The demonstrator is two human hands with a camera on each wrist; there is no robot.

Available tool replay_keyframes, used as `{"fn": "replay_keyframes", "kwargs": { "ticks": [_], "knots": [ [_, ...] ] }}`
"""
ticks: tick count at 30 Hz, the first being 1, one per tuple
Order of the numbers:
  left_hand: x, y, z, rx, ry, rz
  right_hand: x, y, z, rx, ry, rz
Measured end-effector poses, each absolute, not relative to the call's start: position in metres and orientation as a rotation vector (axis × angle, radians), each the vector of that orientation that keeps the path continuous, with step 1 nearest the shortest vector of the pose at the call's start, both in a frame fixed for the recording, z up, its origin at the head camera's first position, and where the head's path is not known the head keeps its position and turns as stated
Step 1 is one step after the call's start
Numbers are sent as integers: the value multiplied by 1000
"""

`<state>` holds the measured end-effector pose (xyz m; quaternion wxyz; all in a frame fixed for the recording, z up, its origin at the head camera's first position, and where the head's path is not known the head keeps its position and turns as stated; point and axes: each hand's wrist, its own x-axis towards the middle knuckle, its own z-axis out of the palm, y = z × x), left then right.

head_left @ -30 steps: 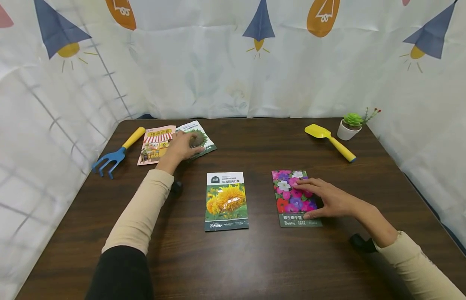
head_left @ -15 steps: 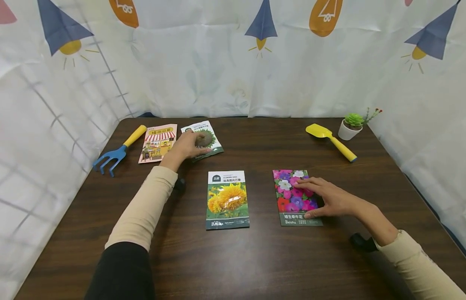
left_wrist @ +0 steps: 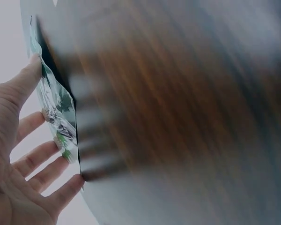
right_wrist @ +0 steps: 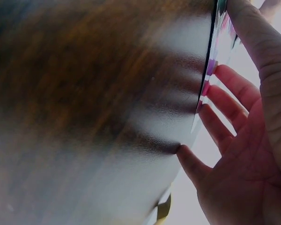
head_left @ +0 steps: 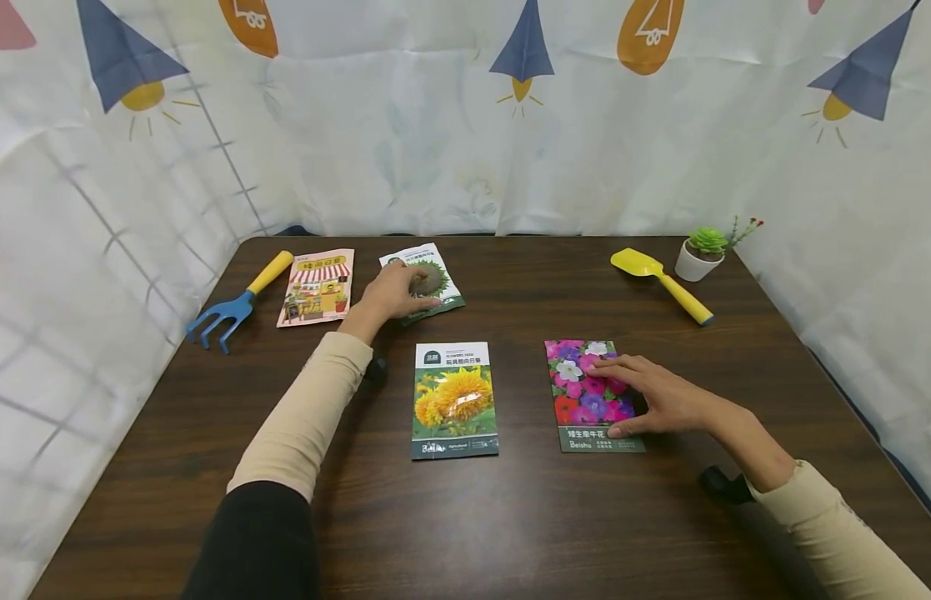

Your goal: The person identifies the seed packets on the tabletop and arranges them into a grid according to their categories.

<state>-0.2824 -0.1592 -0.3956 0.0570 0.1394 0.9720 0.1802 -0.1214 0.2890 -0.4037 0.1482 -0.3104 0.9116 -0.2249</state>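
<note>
My left hand (head_left: 391, 292) rests its fingertips and thumb on a white and green seed packet (head_left: 444, 275) with a round spiky plant picture. In the left wrist view the packet (left_wrist: 61, 108) lies flat under spread, fairly straight fingers, and the little finger touches the table. My right hand (head_left: 660, 398) lies over a seed packet with pink and purple flowers (head_left: 578, 408), thumb near its lower edge. Its fingers touch the packet in the right wrist view, extended and apart. Between the hands, nearer me, lies a yellow-flower seed packet (head_left: 455, 408).
A pink seed packet (head_left: 315, 287) lies at the back left beside a blue hand fork (head_left: 232, 308) with a yellow handle. At the back right are a yellow trowel (head_left: 663, 279) and a small potted succulent (head_left: 698, 258). A printed curtain (head_left: 435, 150) hangs behind the dark table (head_left: 510, 525).
My left hand has slid the white and green packet to the right, away from the pink packet it lay beside. My right hand stays on the pink and purple flower packet.
</note>
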Motion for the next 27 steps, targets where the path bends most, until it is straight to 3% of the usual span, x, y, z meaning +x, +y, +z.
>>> {"fn": "replay_keyframes", "kwargs": {
  "ticks": [27],
  "knots": [
    [-294,-103,-377,639,2758,417,-123,289,-403,-885,2599,-664]
  ]
}}
